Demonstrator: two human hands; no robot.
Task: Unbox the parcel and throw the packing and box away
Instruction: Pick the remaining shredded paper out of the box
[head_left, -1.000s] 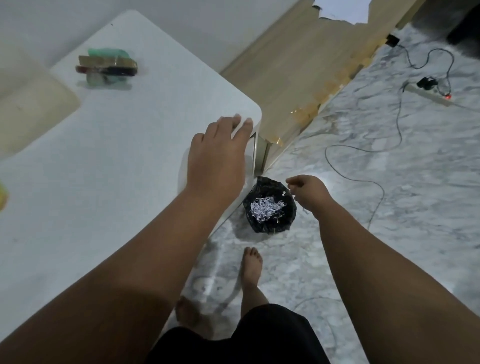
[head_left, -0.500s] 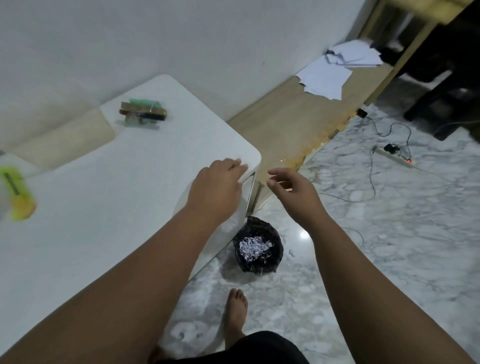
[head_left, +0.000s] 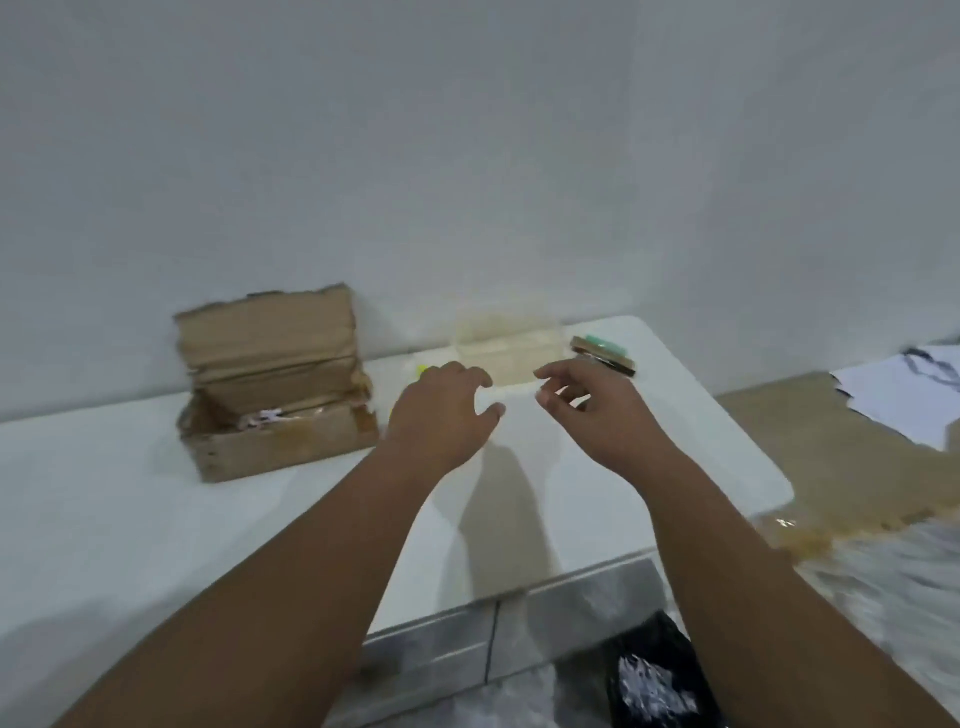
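Note:
An open brown cardboard box (head_left: 275, 410) with torn flaps stands on the white table (head_left: 130, 519) near the wall, with bits of shredded paper showing inside. My left hand (head_left: 441, 410) hovers above the table to the right of the box, fingers loosely curled, holding nothing. My right hand (head_left: 597, 410) is raised beside it, fingers relaxed and empty. A black bin bag (head_left: 654, 675) with shredded paper in it sits on the floor below the table's near edge.
A clear plastic container (head_left: 506, 345) sits behind my hands by the wall. A small brown and green item (head_left: 602, 353) lies to its right. A yellow object (head_left: 422, 370) peeks out behind my left hand. White papers (head_left: 909, 395) lie on a wooden board at right.
The view has swung up from the floor and bin bag to the table top. Both hands have risen from the table corner to above the table; the cardboard box came into view.

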